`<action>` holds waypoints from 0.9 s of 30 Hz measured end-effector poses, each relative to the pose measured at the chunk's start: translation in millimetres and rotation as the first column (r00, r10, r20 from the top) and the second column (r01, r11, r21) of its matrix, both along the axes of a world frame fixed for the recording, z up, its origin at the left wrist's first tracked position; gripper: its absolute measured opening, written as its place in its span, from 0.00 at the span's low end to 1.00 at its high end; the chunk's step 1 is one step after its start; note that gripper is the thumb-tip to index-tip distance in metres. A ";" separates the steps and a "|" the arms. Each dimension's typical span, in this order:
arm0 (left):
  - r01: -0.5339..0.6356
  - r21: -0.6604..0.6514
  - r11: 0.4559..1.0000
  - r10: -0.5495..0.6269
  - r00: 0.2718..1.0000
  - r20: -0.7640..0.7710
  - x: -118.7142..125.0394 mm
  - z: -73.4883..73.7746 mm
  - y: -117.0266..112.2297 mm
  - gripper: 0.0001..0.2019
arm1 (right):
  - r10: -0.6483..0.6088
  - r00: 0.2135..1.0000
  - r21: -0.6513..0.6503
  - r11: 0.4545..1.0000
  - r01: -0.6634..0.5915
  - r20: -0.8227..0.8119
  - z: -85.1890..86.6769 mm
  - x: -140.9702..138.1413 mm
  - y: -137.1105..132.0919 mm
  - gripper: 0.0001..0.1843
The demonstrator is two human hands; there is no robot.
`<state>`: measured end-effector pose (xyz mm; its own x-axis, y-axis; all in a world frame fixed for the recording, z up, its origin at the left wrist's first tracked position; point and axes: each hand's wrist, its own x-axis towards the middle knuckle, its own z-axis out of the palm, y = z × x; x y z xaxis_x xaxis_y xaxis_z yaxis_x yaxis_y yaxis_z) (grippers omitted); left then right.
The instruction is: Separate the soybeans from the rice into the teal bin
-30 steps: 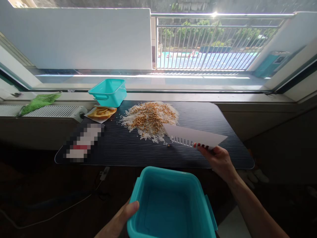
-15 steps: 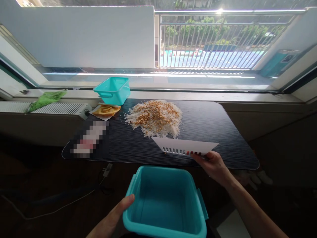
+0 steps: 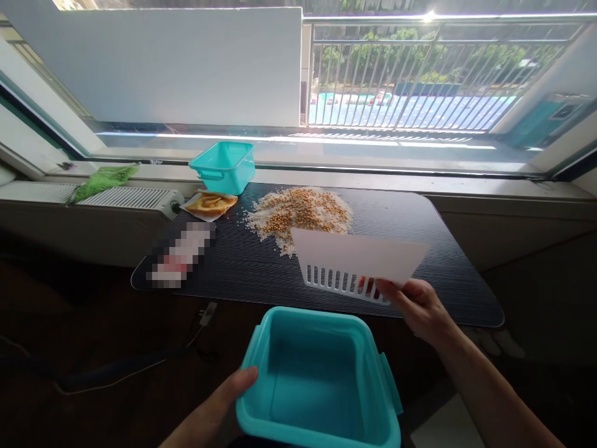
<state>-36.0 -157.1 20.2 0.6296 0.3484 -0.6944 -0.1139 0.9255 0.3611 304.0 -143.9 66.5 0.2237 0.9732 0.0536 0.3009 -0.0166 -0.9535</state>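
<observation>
My left hand [image 3: 224, 404] grips the left rim of a turquoise plastic bin [image 3: 317, 386], its thumb over the edge. Nothing shows inside the bin, which is held below the table's front edge. In my right hand [image 3: 422, 305] is a white slotted scraper [image 3: 359, 258], a flat plate with a row of slots along its lower side. It is tilted above the front part of the table and hides the near right part of a pile [image 3: 298, 214] of white grains mixed with round yellow beans. Red fingertips show through the slots.
A smaller turquoise basket [image 3: 226, 171] stands at the back left of the dark table [image 3: 457, 267]. Before it lies a folded yellow-brown thing [image 3: 209, 204] on white paper. A blurred-out item [image 3: 181, 255] is at the left. A green cloth [image 3: 107, 179] drapes over the radiator [image 3: 133, 202].
My right hand has raised the scraper and tilted it, so more of its face shows and it covers the pile's near side. The whole view has shifted slightly; my left hand keeps its grip.
</observation>
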 end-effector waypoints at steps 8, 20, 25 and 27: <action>0.032 0.094 0.995 -0.032 0.999 -0.002 -12.5 18.7 8.8 0.38 | -0.111 0.980 0.183 0.980 0.080 0.167 -3.5 -7.9 37.3 0.15; -0.052 0.111 0.992 0.056 0.998 -0.039 -17.7 16.7 11.0 0.38 | -0.194 0.948 0.156 0.975 0.158 0.253 -15.6 -2.4 59.0 0.18; -0.042 0.165 0.985 0.046 0.999 -0.018 -15.7 13.7 14.9 0.36 | -0.247 0.937 0.156 0.965 0.213 0.249 -19.4 1.0 59.2 0.16; -0.036 0.169 0.985 0.042 0.999 -0.031 -14.3 15.5 16.9 0.35 | -0.244 0.937 0.152 0.966 0.211 0.249 -19.5 1.5 59.7 0.15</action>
